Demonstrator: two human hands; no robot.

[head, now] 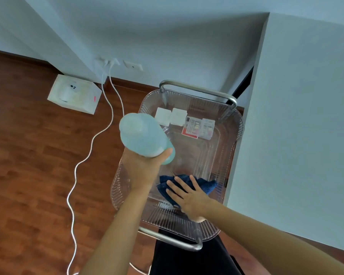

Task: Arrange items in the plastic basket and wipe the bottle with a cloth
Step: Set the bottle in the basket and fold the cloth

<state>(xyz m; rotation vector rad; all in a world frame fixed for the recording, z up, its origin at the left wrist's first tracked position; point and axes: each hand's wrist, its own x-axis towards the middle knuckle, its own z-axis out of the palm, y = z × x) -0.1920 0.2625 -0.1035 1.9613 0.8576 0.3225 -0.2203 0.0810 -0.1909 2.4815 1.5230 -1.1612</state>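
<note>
A pale blue translucent bottle (142, 133) is held up above the left side of the clear ribbed plastic basket (231, 139), its base towards me, gripped by my left hand (145, 167). A dark blue cloth (205, 184) lies in the near end of the basket. My right hand (187, 197) lies flat on the cloth with fingers spread. At the basket's far end sit two white square pads (170, 116) and a clear box with small coloured items (200, 127).
The basket rests on a dark stool with metal handles (199, 91). A white cable (75, 169) winds across the wooden floor from a wall socket (107, 63). A white box (74, 94) stands by the wall. A pale wall rises on the right.
</note>
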